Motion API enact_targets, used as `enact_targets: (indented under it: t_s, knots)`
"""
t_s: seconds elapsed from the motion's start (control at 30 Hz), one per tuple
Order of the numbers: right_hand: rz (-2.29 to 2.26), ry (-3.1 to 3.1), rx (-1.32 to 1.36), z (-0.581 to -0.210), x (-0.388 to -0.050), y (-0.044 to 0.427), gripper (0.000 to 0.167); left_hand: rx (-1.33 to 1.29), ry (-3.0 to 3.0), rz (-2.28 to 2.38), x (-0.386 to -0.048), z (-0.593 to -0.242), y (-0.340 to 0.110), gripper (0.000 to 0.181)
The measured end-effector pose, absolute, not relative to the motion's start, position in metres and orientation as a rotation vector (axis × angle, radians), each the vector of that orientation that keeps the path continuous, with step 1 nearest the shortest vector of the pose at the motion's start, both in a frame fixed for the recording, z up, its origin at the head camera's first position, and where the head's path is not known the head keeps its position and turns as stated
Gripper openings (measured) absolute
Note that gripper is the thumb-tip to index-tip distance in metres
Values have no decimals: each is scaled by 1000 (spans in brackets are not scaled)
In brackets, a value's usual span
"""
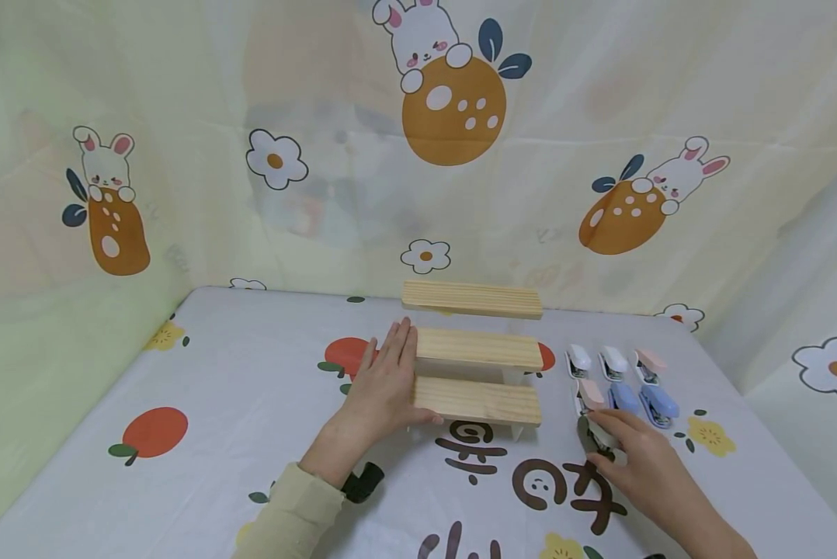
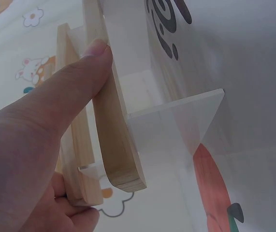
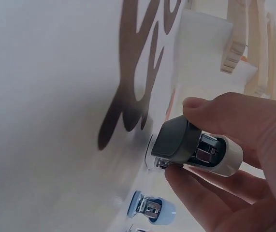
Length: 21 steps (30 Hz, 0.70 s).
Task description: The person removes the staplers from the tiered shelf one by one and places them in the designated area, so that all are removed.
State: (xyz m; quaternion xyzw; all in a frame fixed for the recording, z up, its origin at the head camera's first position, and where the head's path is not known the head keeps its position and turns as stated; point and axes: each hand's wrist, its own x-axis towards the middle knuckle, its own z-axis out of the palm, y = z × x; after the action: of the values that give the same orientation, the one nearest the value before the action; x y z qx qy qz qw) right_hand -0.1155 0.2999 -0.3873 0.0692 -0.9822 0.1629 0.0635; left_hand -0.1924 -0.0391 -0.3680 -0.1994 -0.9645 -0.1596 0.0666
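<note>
A three-tier wooden step rack (image 1: 480, 349) with clear side supports stands on the table. My left hand (image 1: 383, 396) grips its left end. In the left wrist view the thumb lies on the edge of the lowest board (image 2: 116, 140), and the fingers curl by the end of the board behind. My right hand (image 1: 638, 458) pinches a small dark grey and white stapler (image 3: 176, 140) between thumb and fingers, to the right of the rack. Just beyond it is a pink stapler (image 1: 590, 394), with two blue staplers, one here (image 1: 624, 397), beside it.
Behind these lie two white staplers, the nearer to the rack here (image 1: 578, 359), and another pink stapler (image 1: 651, 362). The printed tablecloth (image 1: 251, 373) covers the table. A patterned curtain (image 1: 349, 217) hangs along the back and sides.
</note>
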Motion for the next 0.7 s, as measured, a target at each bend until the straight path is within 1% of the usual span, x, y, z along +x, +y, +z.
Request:
enact_targets:
  t_s: [0.27, 0.4, 0.6, 0.7]
  knots:
    - [415, -2947, 243, -392, -117, 301, 51, -597, -2914, -475, -193, -368, -39, 135]
    - [403, -2968, 221, -391, -118, 299, 48, -596, -2912, -476, -192, -367, -41, 135]
    - [377, -3020, 176, -388, -118, 298, 48, -593, -2926, -477, -191, -367, -41, 135]
    - [364, -3012, 182, -385, -118, 296, 43, -602, -2944, -473, -191, -366, -42, 135]
